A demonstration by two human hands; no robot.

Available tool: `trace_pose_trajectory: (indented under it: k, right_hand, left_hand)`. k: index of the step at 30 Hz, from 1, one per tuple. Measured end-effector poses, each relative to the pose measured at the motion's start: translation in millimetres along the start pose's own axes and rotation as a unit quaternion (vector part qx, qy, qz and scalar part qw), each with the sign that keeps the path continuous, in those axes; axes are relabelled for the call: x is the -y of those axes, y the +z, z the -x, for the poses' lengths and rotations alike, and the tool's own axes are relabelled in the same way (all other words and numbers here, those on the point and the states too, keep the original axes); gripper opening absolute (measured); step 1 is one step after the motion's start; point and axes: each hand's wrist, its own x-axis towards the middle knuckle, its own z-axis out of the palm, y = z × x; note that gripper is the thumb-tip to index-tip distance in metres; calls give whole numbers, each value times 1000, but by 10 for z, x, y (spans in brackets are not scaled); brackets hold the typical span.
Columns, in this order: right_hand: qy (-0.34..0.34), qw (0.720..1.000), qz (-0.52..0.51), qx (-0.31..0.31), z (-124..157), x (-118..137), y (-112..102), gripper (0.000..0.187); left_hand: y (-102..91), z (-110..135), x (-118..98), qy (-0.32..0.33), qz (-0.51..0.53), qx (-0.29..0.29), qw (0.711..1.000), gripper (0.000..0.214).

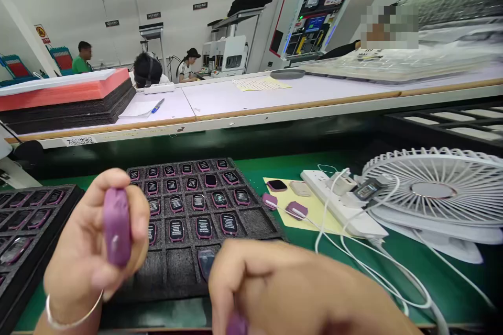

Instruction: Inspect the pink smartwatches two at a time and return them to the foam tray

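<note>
My left hand (92,243) is raised close to the camera, fingers pinched round a purple watch body (117,227) held on edge. My right hand (291,293) is closed at the bottom of the view, and a second purple piece (237,325) peeks out beneath it. Behind both hands lies a black foam tray (259,220) holding several purple watch bodies (196,201) with dark screens; its near slots are partly bare. Another black tray (23,267) with more watches sits at the left.
A yellow sheet (314,209) carries three loose watch bodies, white cables and a white power strip (341,212). A white desk fan (432,193) lies at the right. Beyond a raised shelf (275,99), stacked foam (66,99), machines and other people are seen.
</note>
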Motion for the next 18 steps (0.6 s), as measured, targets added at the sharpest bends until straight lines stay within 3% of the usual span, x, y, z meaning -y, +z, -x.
trace_pose_trajectory:
  k: [3, 5, 8, 12, 18]
  right_hand:
    - [-54, 992, -96, -55, -215, -138, -181, 46]
    - [-70, 982, -139, -107, -397, -233, -375, 50]
    - [-36, 961, -176, -210, -612, -397, -696, 52]
    - [16, 931, -213, -297, -724, -634, -987, 35]
    - [32, 923, -218, -314, -754, -786, -1068, 17]
  left_hand:
    - [-61, -358, 125, 46, -36, 1, 998, 50]
    - [-122, -569, 295, 38, -82, -40, 995, 54]
    - [-207, -790, 595, 0, -117, -81, 990, 56]
    - [-287, -920, 896, -41, -152, -109, 981, 59]
    - [-337, -942, 1008, -56, -143, -120, 981, 61]
